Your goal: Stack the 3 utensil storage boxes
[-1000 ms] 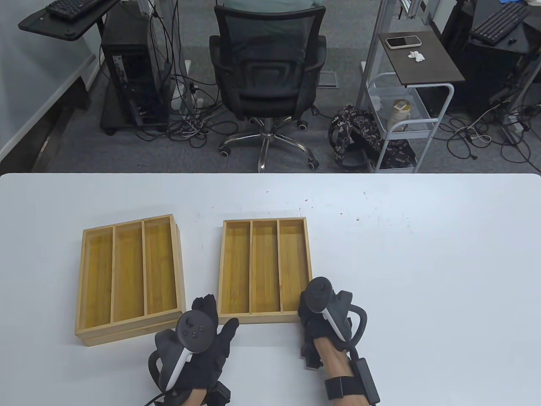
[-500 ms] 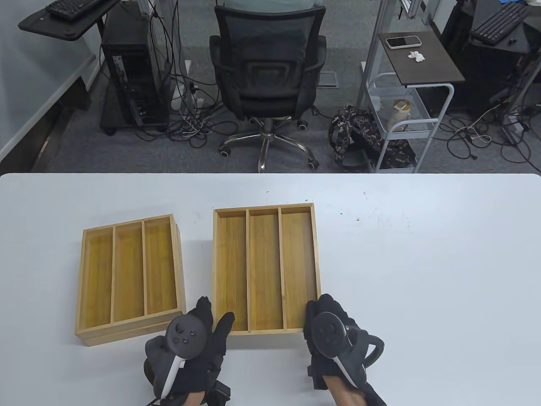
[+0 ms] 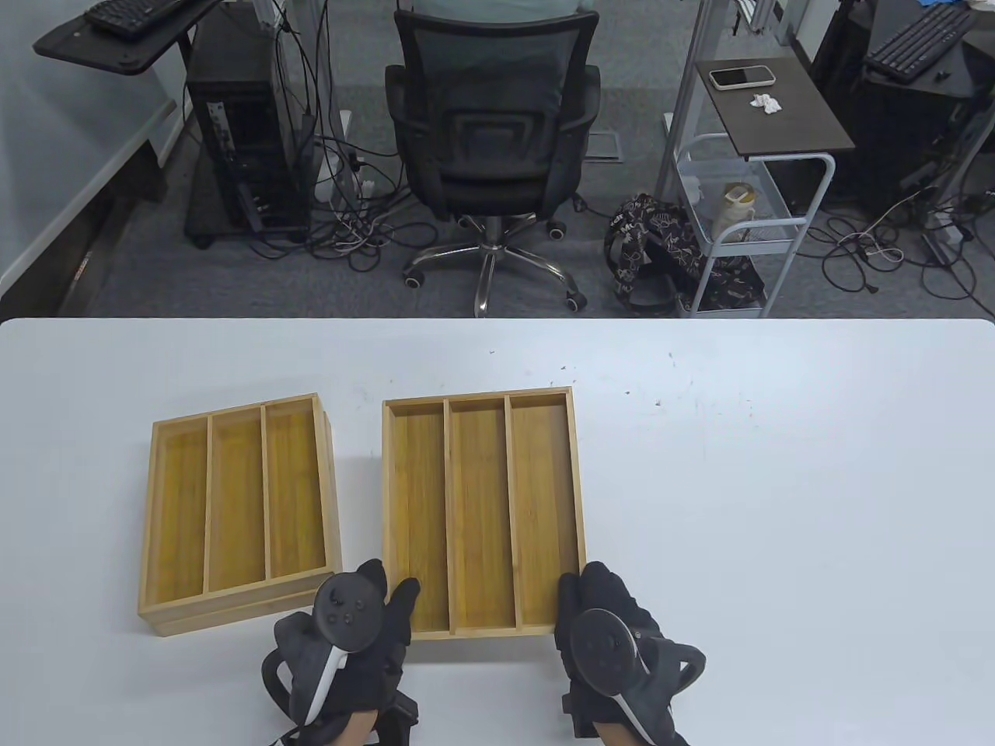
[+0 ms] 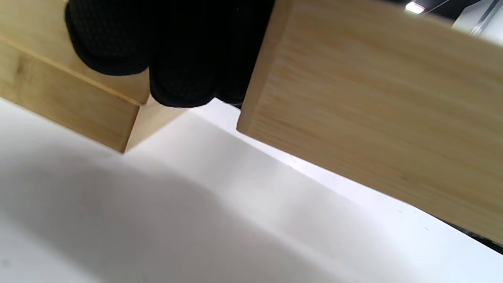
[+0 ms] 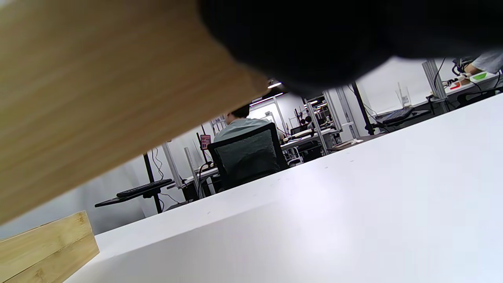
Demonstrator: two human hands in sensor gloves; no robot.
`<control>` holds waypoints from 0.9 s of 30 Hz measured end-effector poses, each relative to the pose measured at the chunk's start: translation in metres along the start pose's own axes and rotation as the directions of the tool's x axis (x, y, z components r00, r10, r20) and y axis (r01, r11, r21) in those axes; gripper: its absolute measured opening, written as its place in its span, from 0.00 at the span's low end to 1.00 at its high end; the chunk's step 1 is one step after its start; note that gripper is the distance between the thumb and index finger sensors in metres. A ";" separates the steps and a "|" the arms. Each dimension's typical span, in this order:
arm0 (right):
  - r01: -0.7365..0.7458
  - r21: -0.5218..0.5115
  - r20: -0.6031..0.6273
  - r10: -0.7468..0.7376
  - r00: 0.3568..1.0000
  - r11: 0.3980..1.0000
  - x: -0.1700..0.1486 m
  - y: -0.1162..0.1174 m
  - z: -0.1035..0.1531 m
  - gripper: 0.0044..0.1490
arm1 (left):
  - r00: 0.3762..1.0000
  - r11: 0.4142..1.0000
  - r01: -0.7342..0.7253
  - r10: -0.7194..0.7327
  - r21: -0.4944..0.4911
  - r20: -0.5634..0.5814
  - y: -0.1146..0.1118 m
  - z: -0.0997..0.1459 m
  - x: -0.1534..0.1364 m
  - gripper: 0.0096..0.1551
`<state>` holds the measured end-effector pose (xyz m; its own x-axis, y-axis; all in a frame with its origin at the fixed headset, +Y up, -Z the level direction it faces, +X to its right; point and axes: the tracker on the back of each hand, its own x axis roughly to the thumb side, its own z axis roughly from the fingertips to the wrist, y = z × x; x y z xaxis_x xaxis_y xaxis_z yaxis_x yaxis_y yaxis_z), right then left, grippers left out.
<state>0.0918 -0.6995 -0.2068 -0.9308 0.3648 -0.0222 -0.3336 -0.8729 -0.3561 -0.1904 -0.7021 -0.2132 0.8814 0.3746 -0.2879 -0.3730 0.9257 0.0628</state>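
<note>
A wooden three-slot utensil box (image 3: 482, 513) is held above the white table (image 3: 777, 505) by both hands. My left hand (image 3: 365, 622) grips its near left corner and my right hand (image 3: 595, 614) grips its near right corner. The left wrist view shows the lifted box (image 4: 373, 118) clear of the table, with my gloved fingers (image 4: 177, 59) beside it. The right wrist view shows its side (image 5: 90, 98) raised too. To the left, one box (image 3: 237, 497) sits on another box (image 3: 225, 614), and this stack also shows in the left wrist view (image 4: 67, 102).
The stack of two boxes shows at the lower left of the right wrist view (image 5: 43, 251). An office chair (image 3: 490, 132) and a small cart (image 3: 746, 217) stand beyond the table's far edge.
The box has risen off the table in both hands and shifted a little left and toward me. My right hand moved from the box's right side to its near right corner.
</note>
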 end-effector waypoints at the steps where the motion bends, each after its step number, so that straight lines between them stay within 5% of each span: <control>1: 0.015 0.013 -0.004 -0.015 1.000 1.000 0.000 0.002 0.000 0.25 | 1.000 0.999 0.013 -0.013 0.032 0.007 0.002 0.000 0.001 0.28; 8: 0.092 0.048 0.030 -0.094 0.995 0.995 -0.003 0.005 -0.001 0.27 | 0.998 0.989 0.043 -0.048 0.144 0.031 0.013 0.004 0.001 0.22; 16: 0.163 0.047 0.065 -0.166 0.984 0.985 -0.013 0.003 0.000 0.39 | 0.998 0.986 0.009 0.003 0.168 -0.069 0.035 -0.009 -0.015 0.23; 27: 0.134 0.157 0.008 -0.137 0.991 0.978 -0.022 0.016 -0.002 0.38 | 0.967 0.977 0.061 -0.008 0.203 -0.254 0.104 -0.045 -0.092 0.24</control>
<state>0.1070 -0.7202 -0.2141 -0.8776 0.4781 0.0340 -0.4744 -0.8563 -0.2043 -0.3237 -0.6427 -0.2230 0.7818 0.3422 -0.5212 -0.2518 0.9380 0.2382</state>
